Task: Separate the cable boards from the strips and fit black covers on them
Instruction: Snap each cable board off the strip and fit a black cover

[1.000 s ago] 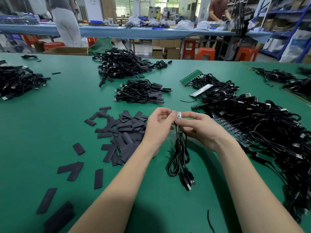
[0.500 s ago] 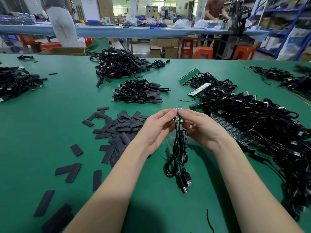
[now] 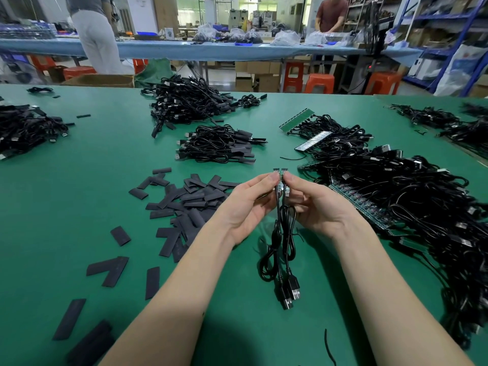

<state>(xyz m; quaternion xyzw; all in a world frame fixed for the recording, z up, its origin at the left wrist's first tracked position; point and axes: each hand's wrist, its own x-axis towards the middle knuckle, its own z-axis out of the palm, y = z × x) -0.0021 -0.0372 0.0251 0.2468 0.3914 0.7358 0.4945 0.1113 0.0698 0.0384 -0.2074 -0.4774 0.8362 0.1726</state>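
Observation:
Two small green cable boards [image 3: 280, 172] stand side by side above the table's middle, still joined. My left hand [image 3: 247, 204] pinches the left board and my right hand [image 3: 315, 204] pinches the right one. Their black cables [image 3: 282, 241] hang down in loops, with USB plugs [image 3: 291, 294] on the green mat. A heap of flat black covers [image 3: 190, 204] lies just left of my left hand. Green board strips [image 3: 364, 207] with attached cables lie under a big tangle at the right.
Piles of covered cables [image 3: 219, 143] sit behind my hands, with more at the far back [image 3: 184, 101] and far left [image 3: 23, 128]. Loose covers [image 3: 108, 270] scatter toward the near left. Another strip [image 3: 297, 120] lies at the back right. People stand at a far table [image 3: 184, 50].
Both hands turned the pair of boards upright and brought their fingertips together on them; the cables and plugs swung slightly lower left over the mat.

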